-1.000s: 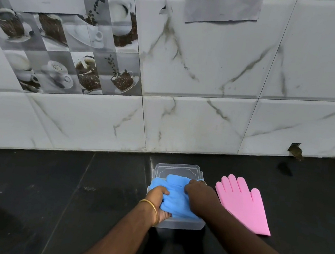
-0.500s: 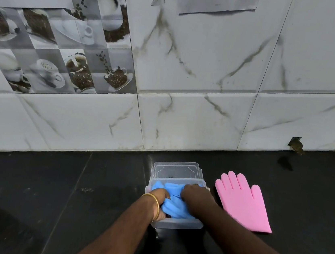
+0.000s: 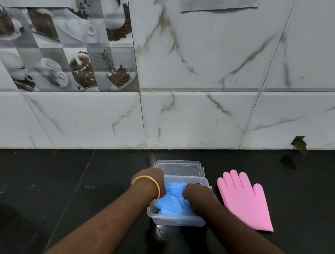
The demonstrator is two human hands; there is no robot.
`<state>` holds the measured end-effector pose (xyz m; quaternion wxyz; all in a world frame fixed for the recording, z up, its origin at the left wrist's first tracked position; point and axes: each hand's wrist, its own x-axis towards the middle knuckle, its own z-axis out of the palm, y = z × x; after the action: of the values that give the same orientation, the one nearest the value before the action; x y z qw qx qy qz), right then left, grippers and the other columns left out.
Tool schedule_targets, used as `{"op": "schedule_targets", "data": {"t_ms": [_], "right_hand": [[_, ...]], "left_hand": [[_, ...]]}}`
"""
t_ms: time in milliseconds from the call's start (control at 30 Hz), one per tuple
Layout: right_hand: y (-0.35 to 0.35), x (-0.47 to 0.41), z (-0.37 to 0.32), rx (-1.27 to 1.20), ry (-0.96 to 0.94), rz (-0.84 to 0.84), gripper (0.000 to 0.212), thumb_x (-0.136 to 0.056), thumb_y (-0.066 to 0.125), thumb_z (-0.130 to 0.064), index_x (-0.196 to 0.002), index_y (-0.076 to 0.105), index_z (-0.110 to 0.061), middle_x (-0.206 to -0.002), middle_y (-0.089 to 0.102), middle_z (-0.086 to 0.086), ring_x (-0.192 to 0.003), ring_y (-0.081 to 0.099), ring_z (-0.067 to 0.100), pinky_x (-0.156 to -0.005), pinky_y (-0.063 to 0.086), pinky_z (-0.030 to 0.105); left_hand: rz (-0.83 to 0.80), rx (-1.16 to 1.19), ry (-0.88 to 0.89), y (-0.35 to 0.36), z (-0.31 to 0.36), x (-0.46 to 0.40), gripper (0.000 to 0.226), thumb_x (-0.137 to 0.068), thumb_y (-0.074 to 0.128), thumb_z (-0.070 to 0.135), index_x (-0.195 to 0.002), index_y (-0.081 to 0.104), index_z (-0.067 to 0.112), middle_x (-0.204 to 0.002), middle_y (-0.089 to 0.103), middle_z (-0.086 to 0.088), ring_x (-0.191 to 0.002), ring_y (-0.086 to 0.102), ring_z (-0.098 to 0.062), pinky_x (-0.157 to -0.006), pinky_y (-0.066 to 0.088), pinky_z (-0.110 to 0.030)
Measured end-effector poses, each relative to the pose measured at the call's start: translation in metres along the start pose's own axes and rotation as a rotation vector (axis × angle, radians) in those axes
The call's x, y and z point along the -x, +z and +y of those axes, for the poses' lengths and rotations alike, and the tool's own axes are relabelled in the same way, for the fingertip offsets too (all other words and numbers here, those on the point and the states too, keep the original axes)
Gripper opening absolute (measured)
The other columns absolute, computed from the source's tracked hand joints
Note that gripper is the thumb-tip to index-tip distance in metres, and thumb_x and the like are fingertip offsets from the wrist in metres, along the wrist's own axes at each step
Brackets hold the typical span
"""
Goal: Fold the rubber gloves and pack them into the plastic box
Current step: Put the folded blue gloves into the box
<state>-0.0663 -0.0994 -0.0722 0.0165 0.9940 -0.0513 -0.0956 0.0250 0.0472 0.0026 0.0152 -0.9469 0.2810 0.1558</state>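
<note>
the blue glove (image 3: pixel 171 203) lies bunched up inside the plastic box (image 3: pixel 174 219). it fills most of the box, and its crumpled top sits about level with the rim. the box stands on the black counter (image 3: pixel 49 186), with its long side running away from the person toward the wall.

both hands are down in the box on top of the blue glove. the left hand (image 3: pixel 153 178) is at the far left corner, and its fingers go down out of sight, so i cannot tell if its grip is spread or curled. the right hand (image 3: pixel 196 193) is on the right side, knuckles up, fingers bent down into the blue rubber. it looks like it is pushing and pinching the glove, but the fingertips are hidden.

the lid (image 3: pixel 179 167) lies flat just behind the box, nearer the wall, touching the box's far edge.

the pink glove (image 3: pixel 244 201) lies flat and not folded on the counter just to the right of the box. its fingers point to the wall and its cuff points back toward the person. so it lies the same way as the box, right beside the right hand. i think the right hand is the one to reach it, with a short move to the side. it still needs a fold to fit in next to the blue one.
</note>
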Motion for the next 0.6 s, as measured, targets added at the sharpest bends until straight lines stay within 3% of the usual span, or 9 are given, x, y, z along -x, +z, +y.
{"op": "schedule_targets", "data": {"t_ms": [67, 167, 367, 600], "right_hand": [[-0.003, -0.001, 0.001, 0.000, 0.002, -0.009, 0.030, -0.092, 0.048, -0.001, -0.117, 0.063, -0.010, -0.127, 0.057, 0.012, -0.119, 0.054, 0.033, -0.092, 0.048, 0.041], [-0.008, -0.001, 0.000, -0.002, -0.013, -0.030, 0.030, -0.092, 0.052, -0.007, -0.120, 0.062, -0.014, -0.129, 0.057, 0.011, -0.122, 0.053, 0.033, -0.096, 0.045, 0.042], [-0.009, 0.003, 0.002, 0.123, -0.042, -0.042, 0.031, -0.092, 0.053, -0.004, -0.121, 0.058, -0.012, -0.127, 0.054, 0.014, -0.121, 0.051, 0.036, -0.092, 0.046, 0.046], [-0.008, 0.002, 0.006, 0.142, -0.066, -0.062, 0.044, -0.088, 0.060, -0.010, -0.130, 0.049, -0.012, -0.130, 0.050, 0.015, -0.119, 0.052, 0.037, -0.091, 0.047, 0.048]], "left_hand": [[0.050, -0.032, 0.186, 0.001, 0.010, -0.001, 0.027, -0.084, 0.063, 0.027, -0.107, 0.067, 0.013, -0.115, 0.068, -0.011, -0.107, 0.064, -0.030, -0.090, 0.052, -0.035], [-0.077, -0.055, 0.353, 0.018, 0.024, -0.004, 0.023, -0.083, 0.066, 0.019, -0.104, 0.071, 0.013, -0.112, 0.069, -0.012, -0.107, 0.063, -0.031, -0.093, 0.051, -0.035], [-0.206, -0.151, 0.299, 0.046, 0.027, -0.012, 0.054, -0.082, 0.067, 0.025, -0.132, 0.049, 0.015, -0.135, 0.054, -0.013, -0.126, 0.050, -0.031, -0.106, 0.040, -0.043], [-0.266, -0.122, 0.234, 0.054, 0.031, -0.022, 0.068, -0.083, 0.068, 0.023, -0.140, 0.030, 0.013, -0.145, 0.044, -0.015, -0.133, 0.043, -0.032, -0.110, 0.032, -0.042]]}}
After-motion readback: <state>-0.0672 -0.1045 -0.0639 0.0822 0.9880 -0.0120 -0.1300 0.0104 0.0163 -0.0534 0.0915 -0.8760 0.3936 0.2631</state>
